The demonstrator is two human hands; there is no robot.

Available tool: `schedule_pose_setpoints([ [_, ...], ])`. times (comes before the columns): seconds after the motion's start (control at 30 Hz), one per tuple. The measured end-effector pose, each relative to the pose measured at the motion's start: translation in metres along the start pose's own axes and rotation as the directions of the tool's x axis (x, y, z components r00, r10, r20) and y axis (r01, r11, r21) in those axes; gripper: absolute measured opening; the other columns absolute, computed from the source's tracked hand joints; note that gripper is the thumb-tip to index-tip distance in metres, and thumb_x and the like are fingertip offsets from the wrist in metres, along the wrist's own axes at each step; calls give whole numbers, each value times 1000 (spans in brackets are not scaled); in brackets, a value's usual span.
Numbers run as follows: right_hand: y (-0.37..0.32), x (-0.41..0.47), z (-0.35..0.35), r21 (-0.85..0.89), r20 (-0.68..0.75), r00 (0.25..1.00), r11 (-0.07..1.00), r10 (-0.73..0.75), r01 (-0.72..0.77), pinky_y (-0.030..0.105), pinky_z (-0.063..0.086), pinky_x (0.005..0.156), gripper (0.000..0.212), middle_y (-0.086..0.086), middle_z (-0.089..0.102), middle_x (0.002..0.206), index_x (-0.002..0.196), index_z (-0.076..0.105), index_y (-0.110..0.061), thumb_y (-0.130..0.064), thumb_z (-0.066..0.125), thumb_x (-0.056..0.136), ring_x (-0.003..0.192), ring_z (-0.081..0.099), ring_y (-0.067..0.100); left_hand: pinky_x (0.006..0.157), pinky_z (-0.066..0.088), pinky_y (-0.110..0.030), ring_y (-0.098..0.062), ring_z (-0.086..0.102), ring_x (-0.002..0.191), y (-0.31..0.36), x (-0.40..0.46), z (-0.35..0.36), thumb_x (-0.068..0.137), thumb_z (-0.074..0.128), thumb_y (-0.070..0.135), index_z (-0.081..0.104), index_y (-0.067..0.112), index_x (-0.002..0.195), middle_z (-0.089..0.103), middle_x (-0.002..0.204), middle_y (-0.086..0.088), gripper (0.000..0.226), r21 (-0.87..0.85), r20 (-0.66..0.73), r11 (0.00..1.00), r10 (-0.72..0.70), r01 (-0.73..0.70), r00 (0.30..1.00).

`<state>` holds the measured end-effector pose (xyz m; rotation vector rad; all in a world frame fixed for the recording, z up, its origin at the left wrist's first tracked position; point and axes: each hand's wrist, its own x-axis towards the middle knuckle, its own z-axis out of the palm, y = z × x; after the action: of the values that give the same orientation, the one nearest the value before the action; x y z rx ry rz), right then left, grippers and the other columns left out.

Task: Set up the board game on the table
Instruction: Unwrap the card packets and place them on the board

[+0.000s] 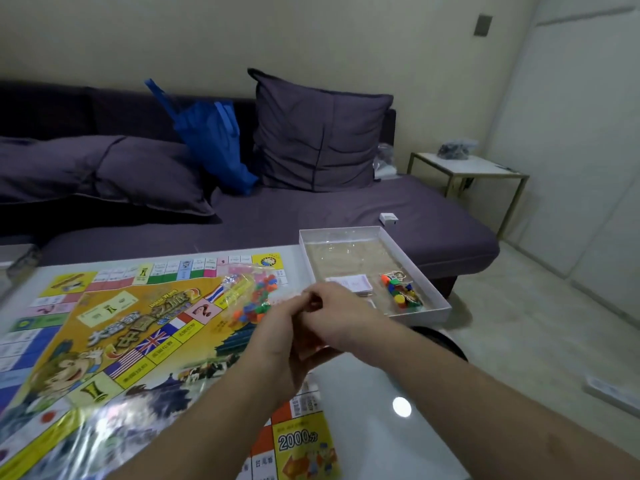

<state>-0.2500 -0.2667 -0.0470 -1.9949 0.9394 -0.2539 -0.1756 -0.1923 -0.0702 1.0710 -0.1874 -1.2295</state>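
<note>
— Where are the hands?

— Both meet at the centre of the frame, above the right edge of the colourful printed game board (114, 341). The left hand (277, 327) and the right hand (332, 317) are pressed close together, fingers curled inward and touching each other.

— Do they hold anything?

— Something small and dark shows between the fingertips, but it is too blurred to say what it is, so I cannot tell whether either hand grips it.

— And the board?

— It lies flat on the glossy white desk (374, 393), filling the lower left of the frame, with a sheet of clear plastic film (104, 434) over its near corner.

— What lies on it?

— A clear plastic bag of small coloured game pieces (256, 299) rests on the board just left of the hands, beside the upper right corner of the board.

— Anything to the right?

— A shallow white cardboard box tray (443, 308) sits on the far right corner of the desk. Inside it are a small stack of white cards (353, 282) and a cluster of coloured plastic pawns (401, 292), near the tray's front end.

— Behind the desk?

— A dark purple sofa (346, 209) with a bright blue fabric bag (211, 140) leaning against its back.
</note>
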Motion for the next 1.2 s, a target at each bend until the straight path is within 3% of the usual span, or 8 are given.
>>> schedule_pose_setpoints([
  [0.07,-1,2,6,-322,14,996,943,-91,90,30,52,74,22,6,64,113,117,67,-15,-21,57,98,99,63,22,76,62,-46,-35,74,99,-2,3,-6,106,54,23,73,10,114,80,97,-19,25,1,-60,1000,-23,23,998],
  [0.1,-1,6,5,-372,26,994,922,-108,110,29,50,74,28,7,60,120,122,67,-15,-25,58,97,103,61,22,73,62,-45,-35,74,100,-1,6,-9,106,53,20,73,8,114,79,99,-20,24,15,-76,1000,-21,22,997],
  [0.23,12,25,-27,-218,-71,996,975,-53,36,30,52,83,31,-1,65,121,128,67,-18,-14,59,98,106,61,18,51,58,-34,-24,68,68,4,19,-14,100,63,14,67,6,110,72,83,-14,13,62,-132,998,-23,31,991],
  [0.3,34,44,-44,-357,-145,989,934,-26,-28,38,55,91,34,2,67,119,122,67,-18,-4,52,95,107,62,22,43,46,-26,-17,57,55,3,27,-16,97,66,13,64,8,112,64,75,-8,16,103,-136,993,-41,55,990],
  [0.4,64,66,-53,-586,-90,995,805,47,-91,40,52,99,36,8,65,127,123,66,-15,-3,51,92,111,59,25,40,33,-21,-13,50,50,0,38,-18,95,68,13,60,10,109,58,70,-5,16,141,-115,985,-82,98,990],
  [0.6,81,87,-47,-759,13,999,651,42,-17,43,46,101,29,7,56,123,123,60,-19,-22,52,95,113,50,27,39,36,-20,-15,54,52,-7,49,-24,94,70,12,61,12,104,62,70,-6,14,167,-106,976,-122,139,987],
  [0.8,88,95,-50,-735,49,998,678,30,16,40,43,86,10,2,57,111,105,55,-26,-26,53,95,105,50,25,41,41,-21,-14,57,51,-14,53,-24,95,70,14,62,11,109,65,73,-6,17,198,-116,970,-117,138,986],
  [1.2,83,87,-59,-542,60,993,839,98,-51,34,45,72,6,1,64,106,99,55,-27,-26,60,96,94,58,18,44,39,-21,-16,56,52,-10,48,-25,94,71,13,62,12,105,65,69,-5,14,186,-98,977,-90,107,991],
])
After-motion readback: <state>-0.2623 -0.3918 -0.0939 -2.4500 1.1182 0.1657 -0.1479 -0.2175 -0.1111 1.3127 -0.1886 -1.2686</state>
